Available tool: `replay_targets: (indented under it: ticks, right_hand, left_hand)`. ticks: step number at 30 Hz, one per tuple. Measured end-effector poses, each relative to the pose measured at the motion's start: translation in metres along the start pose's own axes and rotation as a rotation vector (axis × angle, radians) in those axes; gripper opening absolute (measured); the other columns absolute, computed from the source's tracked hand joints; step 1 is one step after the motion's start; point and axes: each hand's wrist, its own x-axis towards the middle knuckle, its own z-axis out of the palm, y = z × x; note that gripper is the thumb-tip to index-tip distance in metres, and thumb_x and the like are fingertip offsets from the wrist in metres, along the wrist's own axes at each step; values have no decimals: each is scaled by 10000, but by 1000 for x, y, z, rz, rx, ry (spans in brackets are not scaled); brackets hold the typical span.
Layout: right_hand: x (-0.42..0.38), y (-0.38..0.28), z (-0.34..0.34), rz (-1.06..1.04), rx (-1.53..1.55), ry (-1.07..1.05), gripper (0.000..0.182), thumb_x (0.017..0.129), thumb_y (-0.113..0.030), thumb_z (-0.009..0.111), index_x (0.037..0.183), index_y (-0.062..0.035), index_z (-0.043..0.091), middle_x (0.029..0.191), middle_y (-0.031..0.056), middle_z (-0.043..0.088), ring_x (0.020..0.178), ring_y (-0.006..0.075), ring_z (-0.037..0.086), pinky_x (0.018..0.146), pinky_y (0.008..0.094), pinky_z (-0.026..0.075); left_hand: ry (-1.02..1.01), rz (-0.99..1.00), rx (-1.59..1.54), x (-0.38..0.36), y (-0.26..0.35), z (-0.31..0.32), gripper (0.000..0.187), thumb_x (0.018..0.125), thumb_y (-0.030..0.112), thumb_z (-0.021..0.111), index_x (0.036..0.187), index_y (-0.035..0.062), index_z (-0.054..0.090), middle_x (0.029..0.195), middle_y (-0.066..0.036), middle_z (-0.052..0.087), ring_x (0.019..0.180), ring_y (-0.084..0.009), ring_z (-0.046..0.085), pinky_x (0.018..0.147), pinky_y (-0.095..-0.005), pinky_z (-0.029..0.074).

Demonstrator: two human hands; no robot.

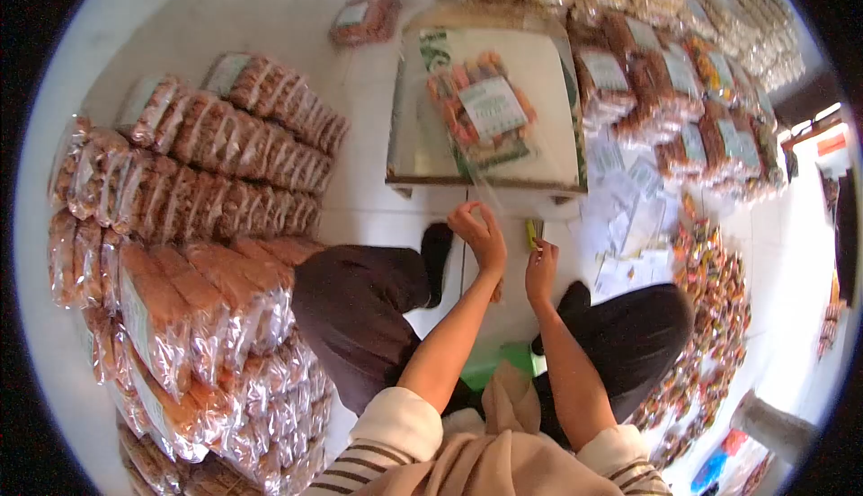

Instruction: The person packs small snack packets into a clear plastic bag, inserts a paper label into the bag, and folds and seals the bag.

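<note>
Bag mouth clear, edges hard to trace; left hand (pixel 479 235) pinches clear bag (pixel 481 110) lying just ahead on scale (pixel 557 92); right hand (pixel 541 267) curled, grip unclear; small yellow object (pixel 531 232) beside fingertips

Glossy clear plastic bag (pixel 481 105), seemingly metal tray (pixel 557 74).

Stacked packets (pixel 207 226) lay left of me; scale (pixel 485 150) stood far ahead, one packet (pixel 481 105) on it; more packets (pixel 692 110) lay far right.
</note>
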Motion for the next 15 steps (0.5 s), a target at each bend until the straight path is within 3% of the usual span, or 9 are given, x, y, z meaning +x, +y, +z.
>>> replay_targets:
  ticks: [1, 3, 4, 6, 10, 12, 13, 15]
  right_hand:
    - [-15, 22, 4, 38, -12, -11, 233, 817, -43, 482, 1046, -10, 509, 1052, 179, 499, 936, 310, 501, 809, 364, 412]
    - [-31, 53, 10, 395, 218, -346, 242, 842, -107, 493, 1069, -25, 507, 960, 166, 563, 853, 292, 556, 754, 368, 446]
    - [-37, 58, 11, 422, 215, -347, 242, 842, -107, 493, 1069, -25, 507, 960, 166, 563, 853, 292, 556, 754, 368, 446]
    - [-45, 63, 17, 531, 10, -552, 296, 835, -158, 526, 1108, -48, 501, 917, 148, 604, 803, 260, 590, 724, 356, 466]
    - [-53, 66, 31, 492, 97, -555, 334, 827, -178, 546, 1118, -21, 499, 959, 142, 614, 826, 235, 596, 721, 344, 473]
    - [-47, 70, 39, 685, 273, -546, 436, 841, -197, 556, 1207, -7, 414, 1016, 124, 562, 832, 172, 576, 704, 285, 481]
    - [-47, 72, 42, 692, 271, -550, 436, 841, -197, 556, 1207, -7, 414, 1016, 124, 562, 832, 172, 576, 704, 285, 481]
    - [-44, 68, 44, 684, 274, -390, 397, 803, -206, 598, 1101, 31, 490, 952, 146, 612, 825, 201, 594, 670, 298, 478]
  left_hand:
    - [-118, -97, -49, -28, -12, -9, 196, 856, 165, 494, 1015, 59, 451, 1005, -146, 431, 973, -310, 392, 840, -433, 304]
    - [-248, -204, -91, -75, -48, -16, 217, 850, 172, 504, 1016, 43, 453, 1005, -151, 434, 974, -315, 392, 848, -427, 306]
    - [-355, -250, 43, -98, -77, -19, 247, 845, 186, 516, 1020, 25, 451, 1008, -157, 435, 977, -316, 391, 854, -430, 307]
    - [-507, -395, 272, -122, -98, -34, 334, 840, 225, 534, 1067, -2, 443, 1022, -174, 438, 985, -321, 409, 858, -434, 336]
    - [-589, -376, 177, -146, -124, -43, 374, 846, 256, 528, 1109, 6, 433, 1010, -174, 444, 937, -323, 452, 827, -422, 375]
    - [-794, -462, 88, -143, -119, -40, 406, 862, 282, 505, 1149, 10, 414, 1009, -180, 457, 892, -317, 493, 792, -396, 409]
    - [-797, -468, 92, -142, -118, -38, 406, 862, 282, 505, 1149, 10, 414, 1009, -180, 457, 892, -317, 493, 792, -396, 409]
    - [-828, -647, -148, -138, -115, -34, 411, 883, 291, 475, 1178, 16, 397, 1018, -176, 471, 879, -301, 509, 771, -378, 420]
